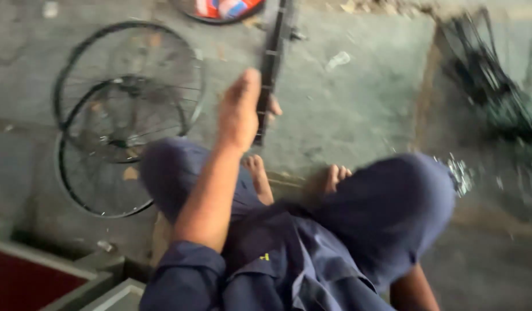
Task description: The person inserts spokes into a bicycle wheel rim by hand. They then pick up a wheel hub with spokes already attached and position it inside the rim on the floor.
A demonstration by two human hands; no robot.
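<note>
My left hand [241,109] is stretched out in front of me and closed around a black bicycle tyre [271,57], seen edge-on as a narrow dark strip that runs up past the top of the view. I am crouched in dark blue clothes, with my knees [392,207] bent and my bare feet [329,178] on the concrete floor. Only part of my right forearm [412,291] shows at the bottom right; the hand itself is out of view. The picture is blurred by motion.
Two spoked bicycle wheels [128,80] lie overlapping on the floor at the left. A heap of dark wheels and tyres [490,92] sits at the right, with small shiny metal parts [458,173] near my knee. A red and grey step [41,282] is at the bottom left.
</note>
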